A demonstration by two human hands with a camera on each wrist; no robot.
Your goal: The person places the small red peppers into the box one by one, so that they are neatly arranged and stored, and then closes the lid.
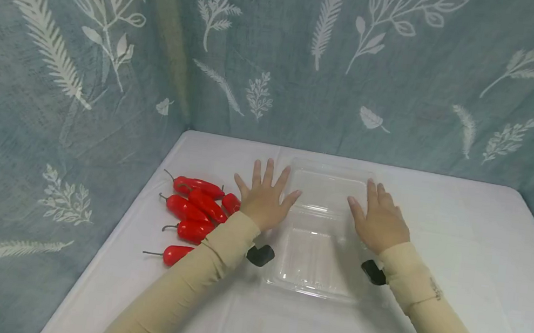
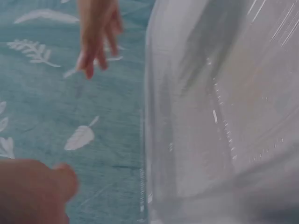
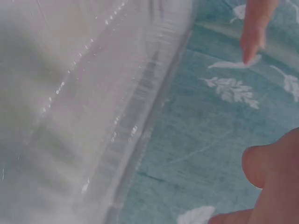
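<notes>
A clear plastic clamshell box (image 1: pixel 318 253) lies opened on the white table, its lid (image 1: pixel 328 189) folded back toward the far edge. My left hand (image 1: pixel 264 204) is over the box's left side, fingers spread and straight, holding nothing. On the other side my right hand (image 1: pixel 382 222) is also spread, near the box's right edge, with nothing in it. In the left wrist view, part of the left hand (image 2: pixel 32 191) shows beside the clear plastic. The right wrist view has part of the right hand (image 3: pixel 275 177) at its lower right. Whether either hand touches the plastic I cannot tell.
Several red peppers (image 1: pixel 192 230) with stems lie on the left of the table, partly hidden by the left forearm. A white cloth (image 1: pixel 463 252) covers the table. Blue-green curtains (image 1: pixel 276 80) with white leaf prints hang behind and at the sides.
</notes>
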